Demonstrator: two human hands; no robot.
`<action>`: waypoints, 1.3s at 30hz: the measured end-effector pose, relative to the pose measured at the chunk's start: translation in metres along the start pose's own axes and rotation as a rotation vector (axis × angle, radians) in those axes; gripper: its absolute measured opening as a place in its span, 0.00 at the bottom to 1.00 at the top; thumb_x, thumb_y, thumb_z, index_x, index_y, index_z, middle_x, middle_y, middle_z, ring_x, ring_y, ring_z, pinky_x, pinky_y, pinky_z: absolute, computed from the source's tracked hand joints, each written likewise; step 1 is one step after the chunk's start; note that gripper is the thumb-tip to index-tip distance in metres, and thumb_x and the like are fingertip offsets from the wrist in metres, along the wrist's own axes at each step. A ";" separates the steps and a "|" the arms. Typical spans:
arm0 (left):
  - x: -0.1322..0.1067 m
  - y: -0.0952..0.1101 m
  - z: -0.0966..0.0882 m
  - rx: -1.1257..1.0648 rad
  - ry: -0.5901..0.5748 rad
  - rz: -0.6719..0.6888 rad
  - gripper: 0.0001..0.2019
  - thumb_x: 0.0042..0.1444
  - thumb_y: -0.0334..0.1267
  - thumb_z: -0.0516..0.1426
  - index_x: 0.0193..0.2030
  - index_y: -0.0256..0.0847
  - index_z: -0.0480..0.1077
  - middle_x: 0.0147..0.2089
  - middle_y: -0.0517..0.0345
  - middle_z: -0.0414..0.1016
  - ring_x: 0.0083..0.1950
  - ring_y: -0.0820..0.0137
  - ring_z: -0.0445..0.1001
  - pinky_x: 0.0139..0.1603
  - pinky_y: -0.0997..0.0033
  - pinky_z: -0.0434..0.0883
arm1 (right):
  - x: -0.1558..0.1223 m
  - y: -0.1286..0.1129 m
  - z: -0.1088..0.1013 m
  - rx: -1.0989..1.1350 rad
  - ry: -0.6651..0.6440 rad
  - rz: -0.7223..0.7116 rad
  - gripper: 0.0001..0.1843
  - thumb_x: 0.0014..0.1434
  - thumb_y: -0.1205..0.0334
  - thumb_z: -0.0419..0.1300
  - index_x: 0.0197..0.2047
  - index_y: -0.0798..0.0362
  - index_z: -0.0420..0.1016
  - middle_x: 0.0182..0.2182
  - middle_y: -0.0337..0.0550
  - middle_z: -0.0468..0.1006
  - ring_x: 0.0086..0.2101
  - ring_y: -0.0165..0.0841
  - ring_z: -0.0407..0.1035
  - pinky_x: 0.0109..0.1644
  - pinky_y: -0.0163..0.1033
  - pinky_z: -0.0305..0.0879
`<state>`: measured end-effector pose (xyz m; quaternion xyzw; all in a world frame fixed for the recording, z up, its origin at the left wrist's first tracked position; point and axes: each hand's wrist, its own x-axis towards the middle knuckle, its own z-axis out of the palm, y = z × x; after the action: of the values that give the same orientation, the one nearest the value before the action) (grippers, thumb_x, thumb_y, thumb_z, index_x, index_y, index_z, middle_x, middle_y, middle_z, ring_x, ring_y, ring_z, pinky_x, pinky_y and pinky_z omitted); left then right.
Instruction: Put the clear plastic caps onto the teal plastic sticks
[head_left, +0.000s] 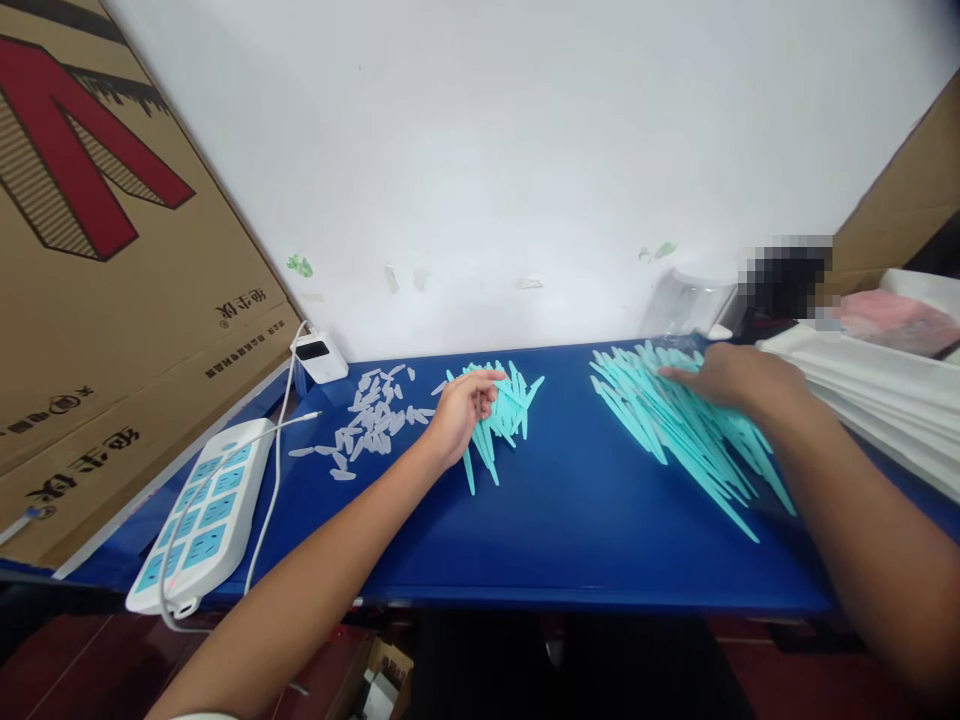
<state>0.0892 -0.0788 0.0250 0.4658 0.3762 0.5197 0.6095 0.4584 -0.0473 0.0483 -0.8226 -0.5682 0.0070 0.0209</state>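
Observation:
My left hand is over a small heap of teal tapered plastic sticks in the middle of the blue table. Its fingers are curled in, the index finger reaching forward; whatever they may hold is hidden. On the right, my right hand reaches over a larger pile of the same teal sticks. One digit stretches out across the pile's top, while the other fingers are mostly out of sight. Many small translucent leaf-shaped pieces lie scattered left of my left hand.
A white power strip with cables and a small white device stand at the left, beside a large cardboard box. A clear plastic container sits by the wall. White stacked trays occupy the right side of the blue table.

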 end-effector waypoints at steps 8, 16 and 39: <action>-0.004 0.018 0.001 -0.256 -0.140 -0.110 0.16 0.54 0.34 0.58 0.50 0.36 0.77 0.42 0.51 0.76 0.33 0.74 0.68 0.31 0.73 0.64 | -0.047 -0.040 -0.015 0.199 0.411 -0.459 0.16 0.71 0.51 0.56 0.44 0.54 0.79 0.37 0.52 0.83 0.36 0.43 0.75 0.35 0.43 0.59; -0.003 0.010 0.000 -0.156 -0.164 -0.115 0.26 0.48 0.19 0.59 0.55 0.38 0.77 0.56 0.46 0.79 0.44 0.72 0.77 0.45 0.72 0.72 | -0.091 -0.098 0.037 0.386 0.143 -1.148 0.21 0.75 0.60 0.50 0.66 0.44 0.72 0.47 0.50 0.75 0.40 0.40 0.73 0.40 0.42 0.67; 0.001 0.007 0.002 -0.241 -0.026 0.014 0.08 0.68 0.26 0.54 0.52 0.32 0.71 0.62 0.30 0.77 0.64 0.52 0.77 0.73 0.47 0.66 | -0.079 -0.092 0.039 0.433 -0.044 -0.689 0.10 0.68 0.55 0.58 0.35 0.49 0.71 0.31 0.43 0.81 0.29 0.37 0.71 0.30 0.40 0.57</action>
<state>0.0894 -0.0777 0.0326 0.3983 0.2999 0.5593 0.6623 0.3426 -0.0877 0.0124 -0.5605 -0.7962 0.1367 0.1825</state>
